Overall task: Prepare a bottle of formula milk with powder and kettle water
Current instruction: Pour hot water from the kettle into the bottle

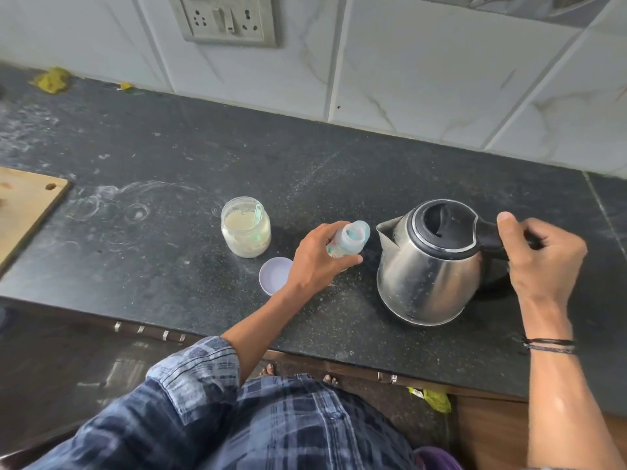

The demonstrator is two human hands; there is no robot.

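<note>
Where the dark speckled stone countertop (pixel 203 157) met the wall, pale marble-patterned tiles (pixel 407 79) rose behind it, with a switch-and-socket plate (pixel 225 18) mounted above the back edge. The surface showed white powdery smears and ring marks towards its left side. A wooden cutting board (pixel 23 208) lay at the left edge.

An open jar (pixel 246 228) of pale powder, a scoop inside it, stood mid-counter, with its round lid (pixel 274 275) lying just beside it towards the front edge.

The left hand (pixel 319 256) had its fingers curled round the baby bottle (pixel 349 239), which was tilted with its open mouth towards the kettle spout. The steel kettle (pixel 431 266), its black lid down, stood towards the right end. The right hand (pixel 543 252) was closed round its black handle (pixel 488 235), thumb on top.

Coloured print on the bottle was too blurred to read.
</note>
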